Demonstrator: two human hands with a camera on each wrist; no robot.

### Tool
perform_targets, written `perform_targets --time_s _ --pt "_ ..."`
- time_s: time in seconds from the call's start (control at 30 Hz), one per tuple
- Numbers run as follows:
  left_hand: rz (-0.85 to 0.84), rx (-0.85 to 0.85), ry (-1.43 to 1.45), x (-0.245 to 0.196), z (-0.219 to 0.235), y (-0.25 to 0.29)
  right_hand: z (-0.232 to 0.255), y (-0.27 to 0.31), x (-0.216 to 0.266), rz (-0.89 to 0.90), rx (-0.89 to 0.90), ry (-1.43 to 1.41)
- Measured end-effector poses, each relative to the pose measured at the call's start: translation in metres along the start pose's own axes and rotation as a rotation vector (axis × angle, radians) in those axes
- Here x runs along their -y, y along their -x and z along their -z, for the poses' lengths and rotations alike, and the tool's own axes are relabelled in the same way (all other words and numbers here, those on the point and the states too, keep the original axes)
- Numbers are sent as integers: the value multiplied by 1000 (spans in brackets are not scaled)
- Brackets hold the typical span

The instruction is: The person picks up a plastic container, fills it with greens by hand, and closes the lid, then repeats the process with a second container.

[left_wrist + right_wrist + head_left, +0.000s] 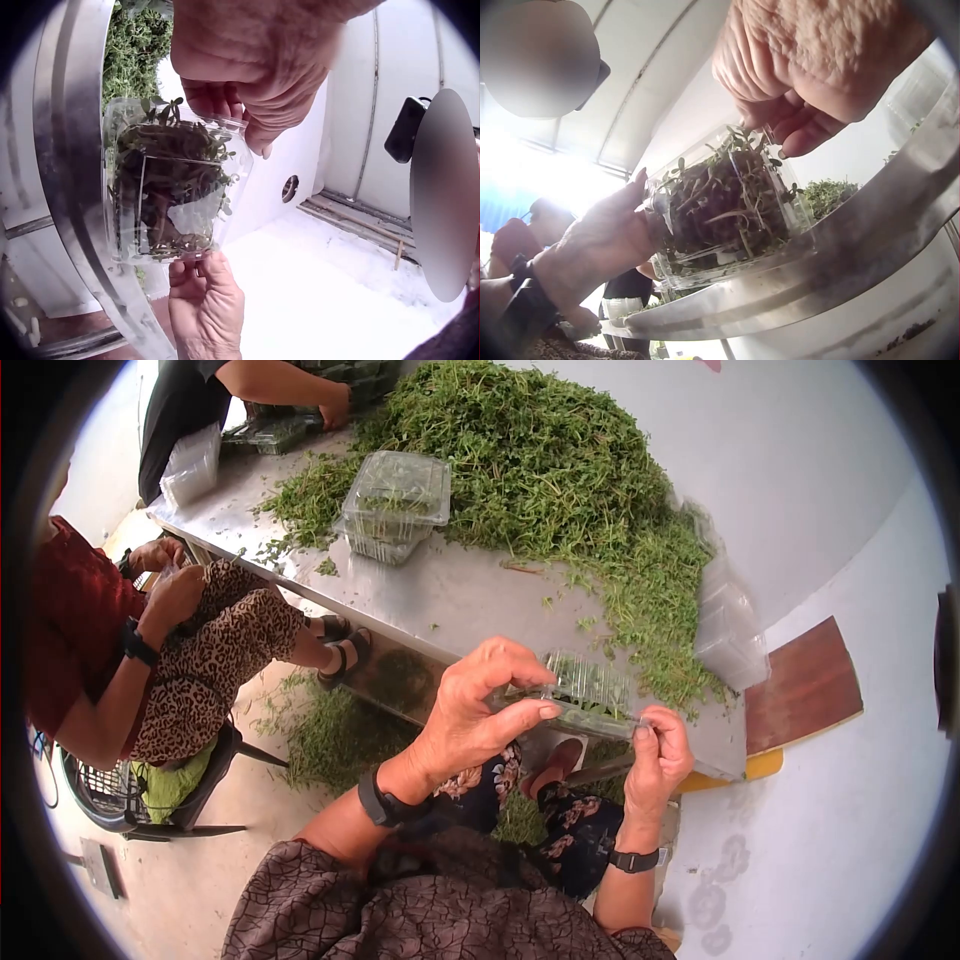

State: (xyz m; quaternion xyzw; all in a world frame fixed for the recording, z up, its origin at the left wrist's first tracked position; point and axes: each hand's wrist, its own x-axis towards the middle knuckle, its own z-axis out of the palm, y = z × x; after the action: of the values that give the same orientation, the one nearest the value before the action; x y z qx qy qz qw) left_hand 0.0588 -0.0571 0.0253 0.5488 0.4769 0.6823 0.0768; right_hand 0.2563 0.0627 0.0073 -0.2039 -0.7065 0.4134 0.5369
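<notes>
A clear plastic clamshell box (600,685) packed with leafy green sprigs (176,202) is held up in front of the body, just off the table's near edge. My left hand (495,695) grips one end of it, thumb along the rim. At the opposite end, my right hand (660,755) pinches the rim between thumb and fingers. Some sprigs poke out past the rim near the left hand (255,67) in the left wrist view. In the right wrist view, stems press against the box's clear wall (727,202).
A large heap of greens (530,450) covers the back of the metal table (480,585). Filled clamshells (395,500) stand left of it, empty nested ones (730,630) at right. Another person (150,630) sits at left; another person's arm (290,390) reaches across behind. Loose greens (330,735) lie on the floor.
</notes>
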Motion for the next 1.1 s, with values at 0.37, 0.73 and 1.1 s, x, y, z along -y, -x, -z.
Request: perform_targets --time_s 0.37,0.73,1.1 --pt "132 0 82 5 2 -7 -6 -13 3 43 10 18" --pt "365 -54 345 12 6 -10 -11 -16 8 31 20 132" --pt "203 1 179 22 11 -10 -12 -14 8 76 31 153"
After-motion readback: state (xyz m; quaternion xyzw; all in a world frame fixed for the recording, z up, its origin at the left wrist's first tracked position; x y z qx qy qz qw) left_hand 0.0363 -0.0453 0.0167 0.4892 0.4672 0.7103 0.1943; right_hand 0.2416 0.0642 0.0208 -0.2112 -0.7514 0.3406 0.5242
